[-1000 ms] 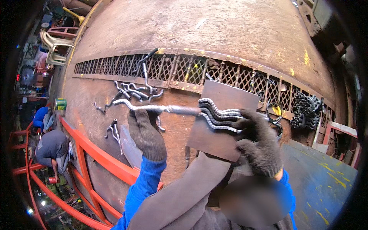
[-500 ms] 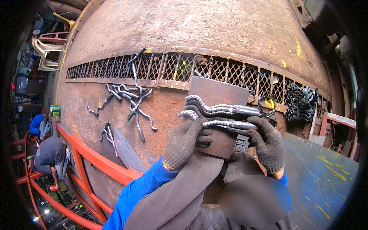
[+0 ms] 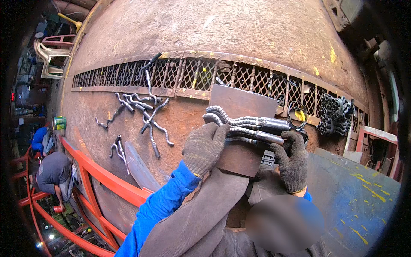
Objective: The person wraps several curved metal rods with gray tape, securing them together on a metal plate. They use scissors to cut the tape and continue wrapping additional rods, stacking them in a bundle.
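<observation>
Several bent metal pipes, with ribbed curved stretches and smooth straight ends, lie side by side on a brown metal plate (image 3: 242, 98) before me. My gloved left hand (image 3: 204, 146) grips the nearest bent metal pipe (image 3: 255, 134) by its curved end. At its straight end, my gloved right hand (image 3: 292, 160) closes with thumb and fingers. This pipe lies close along another bent pipe (image 3: 274, 124) on its far side. A further pipe shows partly below it, mostly covered by the hands.
Loose bent pipes (image 3: 147, 112) are scattered on the floor to the left. A stack of similar pipes (image 3: 335, 115) stands at right. A metal grate (image 3: 195, 79) crosses the floor. Red railing (image 3: 112, 174) runs at left, near a bending co-worker (image 3: 55, 173). A grey sheet (image 3: 342, 192) lies right.
Both hands have moved slightly away from me, bringing the held pipe up against the other pipes on the plate. My left fingers now sit over its curved end.
</observation>
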`<control>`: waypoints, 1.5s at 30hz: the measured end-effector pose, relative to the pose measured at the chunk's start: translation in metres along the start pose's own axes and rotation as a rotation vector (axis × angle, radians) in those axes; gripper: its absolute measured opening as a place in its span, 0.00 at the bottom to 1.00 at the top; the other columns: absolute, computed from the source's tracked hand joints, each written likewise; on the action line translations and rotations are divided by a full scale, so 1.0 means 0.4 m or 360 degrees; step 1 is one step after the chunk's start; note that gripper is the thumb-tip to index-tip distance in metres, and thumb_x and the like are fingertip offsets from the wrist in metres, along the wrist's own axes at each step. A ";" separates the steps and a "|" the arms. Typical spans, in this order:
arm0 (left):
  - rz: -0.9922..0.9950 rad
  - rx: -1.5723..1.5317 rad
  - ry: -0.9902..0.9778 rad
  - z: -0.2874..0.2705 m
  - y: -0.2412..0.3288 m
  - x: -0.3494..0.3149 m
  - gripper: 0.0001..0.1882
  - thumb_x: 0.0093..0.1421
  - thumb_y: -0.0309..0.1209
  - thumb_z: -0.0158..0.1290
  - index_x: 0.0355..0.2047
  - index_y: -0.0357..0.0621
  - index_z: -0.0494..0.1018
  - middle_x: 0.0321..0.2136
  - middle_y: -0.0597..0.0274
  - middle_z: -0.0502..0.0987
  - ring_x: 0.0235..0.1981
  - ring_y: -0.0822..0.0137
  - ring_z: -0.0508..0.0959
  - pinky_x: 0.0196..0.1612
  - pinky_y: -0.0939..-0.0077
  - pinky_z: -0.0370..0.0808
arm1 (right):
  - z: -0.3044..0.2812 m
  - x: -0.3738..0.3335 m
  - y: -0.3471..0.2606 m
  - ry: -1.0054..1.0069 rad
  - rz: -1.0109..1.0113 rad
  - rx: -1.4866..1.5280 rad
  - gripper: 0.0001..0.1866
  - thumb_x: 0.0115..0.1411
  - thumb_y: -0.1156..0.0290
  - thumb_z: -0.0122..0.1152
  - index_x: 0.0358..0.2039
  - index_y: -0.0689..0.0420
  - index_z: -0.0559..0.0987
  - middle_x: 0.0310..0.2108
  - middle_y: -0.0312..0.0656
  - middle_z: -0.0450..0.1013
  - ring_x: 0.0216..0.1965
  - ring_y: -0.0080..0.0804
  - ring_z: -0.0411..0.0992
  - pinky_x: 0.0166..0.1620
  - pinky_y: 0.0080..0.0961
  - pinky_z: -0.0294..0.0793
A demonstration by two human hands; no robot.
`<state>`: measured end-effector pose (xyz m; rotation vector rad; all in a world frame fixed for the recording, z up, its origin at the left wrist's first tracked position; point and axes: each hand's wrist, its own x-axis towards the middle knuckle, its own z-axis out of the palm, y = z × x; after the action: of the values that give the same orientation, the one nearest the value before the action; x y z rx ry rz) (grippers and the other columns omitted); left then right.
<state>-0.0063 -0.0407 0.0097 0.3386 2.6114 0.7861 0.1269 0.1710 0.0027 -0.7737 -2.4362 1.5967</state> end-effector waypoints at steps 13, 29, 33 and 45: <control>0.0101 0.0060 0.0136 0.033 0.001 -0.001 0.18 0.66 0.43 0.52 0.28 0.40 0.74 0.25 0.41 0.75 0.29 0.40 0.77 0.32 0.49 0.70 | -0.006 0.000 -0.026 0.0075 0.0251 -0.0407 0.12 0.58 0.71 0.70 0.39 0.60 0.78 0.24 0.40 0.75 0.24 0.25 0.70 0.30 0.25 0.71; -0.0789 -0.0232 0.0574 -0.018 -0.263 -0.077 0.17 0.64 0.42 0.53 0.36 0.40 0.78 0.36 0.39 0.79 0.39 0.45 0.81 0.41 0.52 0.75 | -0.004 -0.003 0.019 0.0284 0.0191 0.0023 0.08 0.67 0.68 0.60 0.35 0.59 0.75 0.29 0.33 0.69 0.31 0.20 0.67 0.36 0.18 0.68; -0.1038 0.0379 -0.0408 0.067 -0.365 -0.182 0.20 0.61 0.46 0.53 0.42 0.41 0.78 0.39 0.41 0.80 0.44 0.42 0.80 0.47 0.51 0.75 | -0.021 0.009 0.037 0.0291 0.0232 0.0161 0.08 0.70 0.66 0.55 0.37 0.57 0.75 0.30 0.32 0.71 0.32 0.18 0.68 0.35 0.17 0.69; -0.0643 0.0021 0.0535 0.060 -0.373 -0.201 0.17 0.64 0.41 0.53 0.40 0.38 0.71 0.33 0.44 0.80 0.34 0.47 0.81 0.35 0.55 0.75 | -0.047 0.032 -0.016 0.0300 -0.0060 0.0082 0.06 0.68 0.70 0.56 0.38 0.59 0.76 0.33 0.33 0.72 0.32 0.18 0.68 0.35 0.17 0.68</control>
<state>0.0587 -0.1775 -0.0698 -0.3410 2.8509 0.7317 0.1208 0.1907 0.0145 -0.8244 -2.2561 1.4932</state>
